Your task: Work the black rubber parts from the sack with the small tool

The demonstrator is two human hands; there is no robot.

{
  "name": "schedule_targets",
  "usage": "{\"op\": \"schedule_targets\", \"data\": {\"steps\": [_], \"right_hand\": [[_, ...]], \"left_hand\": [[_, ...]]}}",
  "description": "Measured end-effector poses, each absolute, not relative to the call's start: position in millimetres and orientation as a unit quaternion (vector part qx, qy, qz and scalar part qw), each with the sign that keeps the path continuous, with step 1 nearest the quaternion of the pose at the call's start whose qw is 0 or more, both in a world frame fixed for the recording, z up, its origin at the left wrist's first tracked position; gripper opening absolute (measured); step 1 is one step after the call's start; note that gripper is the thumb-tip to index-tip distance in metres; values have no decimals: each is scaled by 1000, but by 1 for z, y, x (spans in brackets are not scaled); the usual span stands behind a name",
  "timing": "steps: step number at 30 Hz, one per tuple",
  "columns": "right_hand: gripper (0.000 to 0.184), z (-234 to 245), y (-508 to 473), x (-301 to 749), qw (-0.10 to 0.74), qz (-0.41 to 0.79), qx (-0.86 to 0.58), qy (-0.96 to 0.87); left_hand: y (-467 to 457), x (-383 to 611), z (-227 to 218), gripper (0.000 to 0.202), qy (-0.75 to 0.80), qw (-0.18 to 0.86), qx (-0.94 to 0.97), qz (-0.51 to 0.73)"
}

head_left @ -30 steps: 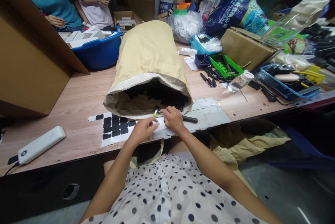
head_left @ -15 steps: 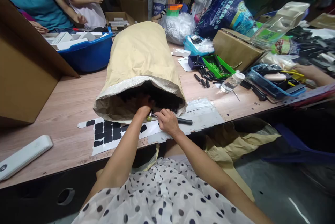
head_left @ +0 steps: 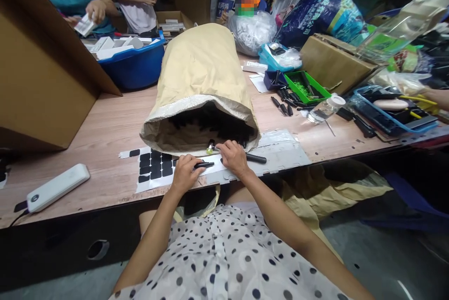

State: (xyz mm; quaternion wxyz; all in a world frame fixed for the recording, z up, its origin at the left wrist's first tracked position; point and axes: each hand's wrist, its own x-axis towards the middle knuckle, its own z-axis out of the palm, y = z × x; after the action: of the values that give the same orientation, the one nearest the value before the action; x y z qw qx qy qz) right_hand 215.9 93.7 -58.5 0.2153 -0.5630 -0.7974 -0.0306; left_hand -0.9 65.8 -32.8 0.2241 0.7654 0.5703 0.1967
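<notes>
My left hand (head_left: 185, 173) is closed around a small black plastic piece (head_left: 205, 165) just in front of the sack's mouth. My right hand (head_left: 234, 157) grips a small hammer (head_left: 257, 158); its black handle sticks out to the right, and its head, with a yellow-green end, lies to the left. Behind both hands a large tan paper sack (head_left: 199, 66) lies on its side, its mouth towards me and dark pieces inside. A white sheet of black stickers (head_left: 150, 169) lies beside my left hand, partly under the sack.
A white power bank (head_left: 59, 187) and a cardboard box (head_left: 45, 66) are at left. Behind stands a blue basin (head_left: 131, 63) of white boxes. To the right are a green tray (head_left: 307, 87), a clear jar (head_left: 324, 109) and a blue basket (head_left: 396, 122). Two co-workers stand at the back left.
My left hand has come out of the sack with a black piece and is now in front of its mouth. My right hand keeps the hammer. The view has shifted left.
</notes>
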Motion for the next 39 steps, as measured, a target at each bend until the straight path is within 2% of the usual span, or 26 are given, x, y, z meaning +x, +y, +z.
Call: {"op": "schedule_targets", "data": {"steps": [5, 10, 13, 19, 25, 32, 36, 39], "right_hand": [[29, -46, 83, 221, 244, -17, -569, -785], [36, -29, 56, 219, 337, 93, -552, -757], [38, -24, 43, 213, 356, 129, -530, -759], [38, -27, 33, 208, 331, 136, -529, -770], [39, -24, 37, 199, 349, 134, -516, -771], [35, -29, 42, 190, 298, 120, -524, -789], [33, -33, 57, 205, 313, 78, -540, -777], [30, -39, 76, 221, 283, 28, -560, -779]], "left_hand": [[78, 7, -35, 22, 572, 238, 763, 181], [76, 7, -35, 19, 576, 244, 759, 182], [77, 8, -37, 19, 573, 248, 759, 185], [77, 10, -38, 19, 575, 253, 756, 184], [77, 10, -37, 18, 579, 257, 754, 176], [77, 11, -33, 12, 590, 260, 748, 160], [77, 11, -34, 14, 589, 264, 744, 172], [77, 11, -37, 13, 580, 262, 747, 193]]}}
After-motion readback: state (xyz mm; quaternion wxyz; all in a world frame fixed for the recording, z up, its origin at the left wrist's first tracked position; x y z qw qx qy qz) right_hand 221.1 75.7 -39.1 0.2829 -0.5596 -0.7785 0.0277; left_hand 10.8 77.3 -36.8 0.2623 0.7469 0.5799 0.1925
